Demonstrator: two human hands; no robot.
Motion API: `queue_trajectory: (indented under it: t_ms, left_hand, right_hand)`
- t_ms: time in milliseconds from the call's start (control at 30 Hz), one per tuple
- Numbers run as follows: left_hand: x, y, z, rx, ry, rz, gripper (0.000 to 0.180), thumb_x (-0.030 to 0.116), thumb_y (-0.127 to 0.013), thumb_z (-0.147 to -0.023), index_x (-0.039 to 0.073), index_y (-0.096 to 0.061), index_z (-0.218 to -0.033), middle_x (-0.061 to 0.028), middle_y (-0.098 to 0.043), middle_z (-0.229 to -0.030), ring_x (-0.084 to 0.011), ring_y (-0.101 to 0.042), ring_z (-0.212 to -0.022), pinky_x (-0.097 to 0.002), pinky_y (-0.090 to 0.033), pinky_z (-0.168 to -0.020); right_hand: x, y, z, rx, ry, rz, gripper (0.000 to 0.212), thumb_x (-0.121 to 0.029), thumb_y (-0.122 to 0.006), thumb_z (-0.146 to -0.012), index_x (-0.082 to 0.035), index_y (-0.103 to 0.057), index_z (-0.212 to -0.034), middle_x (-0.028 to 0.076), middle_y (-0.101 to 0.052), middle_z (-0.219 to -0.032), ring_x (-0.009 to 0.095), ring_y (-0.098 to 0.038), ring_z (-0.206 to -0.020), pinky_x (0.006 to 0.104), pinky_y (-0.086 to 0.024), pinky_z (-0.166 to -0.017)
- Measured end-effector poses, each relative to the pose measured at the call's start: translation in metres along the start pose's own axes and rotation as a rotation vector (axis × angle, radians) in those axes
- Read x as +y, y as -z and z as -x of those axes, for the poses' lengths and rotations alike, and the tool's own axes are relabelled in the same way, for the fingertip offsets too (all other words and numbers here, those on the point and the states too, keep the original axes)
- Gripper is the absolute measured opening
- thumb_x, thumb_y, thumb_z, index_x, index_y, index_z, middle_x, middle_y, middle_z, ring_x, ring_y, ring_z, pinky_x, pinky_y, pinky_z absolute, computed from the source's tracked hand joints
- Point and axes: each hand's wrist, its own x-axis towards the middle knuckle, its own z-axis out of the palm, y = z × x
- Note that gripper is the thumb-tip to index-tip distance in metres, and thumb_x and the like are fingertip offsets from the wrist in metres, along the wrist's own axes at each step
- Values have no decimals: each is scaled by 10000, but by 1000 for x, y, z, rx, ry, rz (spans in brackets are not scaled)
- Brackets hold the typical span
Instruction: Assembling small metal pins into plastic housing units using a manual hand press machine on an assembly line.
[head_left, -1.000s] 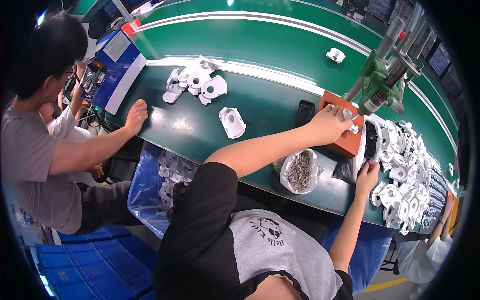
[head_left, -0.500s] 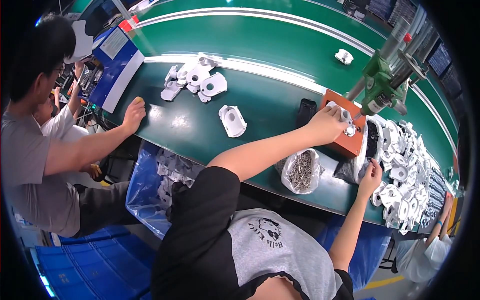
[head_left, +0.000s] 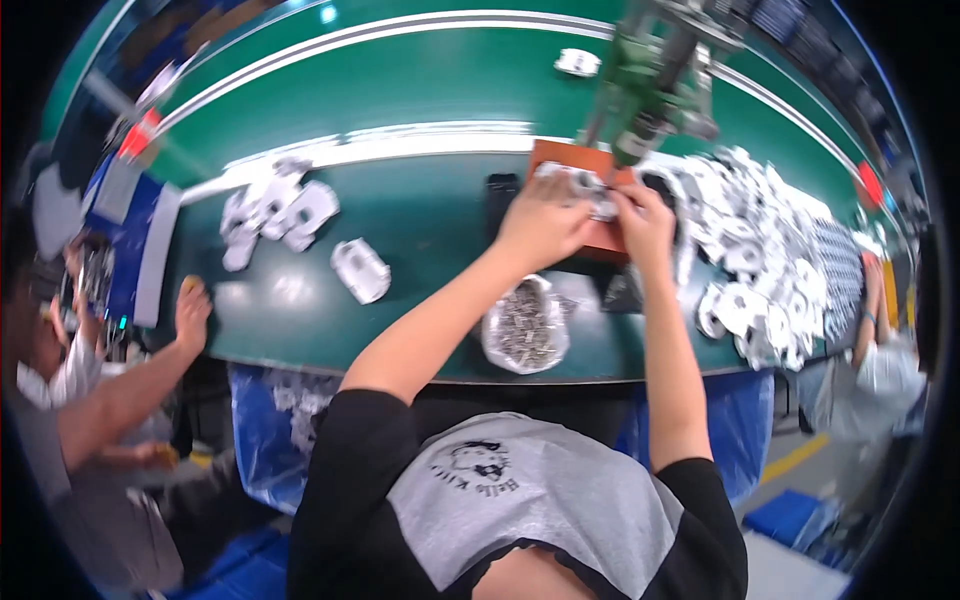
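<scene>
The small white part [head_left: 590,185] is mostly hidden between the left hand [head_left: 540,222] and right hand [head_left: 645,222]; motion blur smears the green press [head_left: 655,85] above.

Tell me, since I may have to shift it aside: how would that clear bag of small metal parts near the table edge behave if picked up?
The clear bag would probably sag and change shape, since thin film slumps around loose metal pieces. It likely feels heavy for its size, being packed full. Its top looks open, so tilting it might spill parts over the table edge.
</scene>
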Motion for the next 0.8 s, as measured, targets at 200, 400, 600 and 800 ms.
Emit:
queue_trajectory:
  t_ms: [200,400,600,800]
  left_hand:
    - [-1,3,-1,-29,-33,-102,212,245,-623,-785,68,-637,-900,-265,-595,-1131,-376,-571,-1092,-466,-427,-951]
    - [0,-4,-1,-1,-35,-54,223,235,-633,-775,63,-637,-918,-263,-596,-1127,-379,-573,-1086,-462,-428,-961]
    - [-2,-2,0,7,-39,-65,222,225,-635,-770,57,-634,-916,-251,-605,-1102,-372,-581,-1061,-456,-426,-963]
    - [0,-1,0,13,-41,-34,219,223,-642,-758,51,-624,-891,-222,-617,-1063,-355,-579,-1053,-452,-424,-962]
  right_hand:
    - [-8,-1,-1,-72,151,4,159,-92,-705,-737,-51,-721,-890,86,-691,-858,241,-601,-872,337,-490,-769]
    - [-6,1,2,44,104,34,138,-72,-683,-776,-5,-685,-896,102,-674,-877,203,-618,-733,288,-489,-689]
    - [-9,-1,-20,-26,79,152,149,-161,-682,-736,-31,-708,-805,111,-682,-810,289,-626,-788,375,-500,-725]
    - [-13,-3,-12,-68,199,183,106,-120,-685,-728,-20,-701,-761,97,-688,-799,283,-628,-796,370,-505,-727]
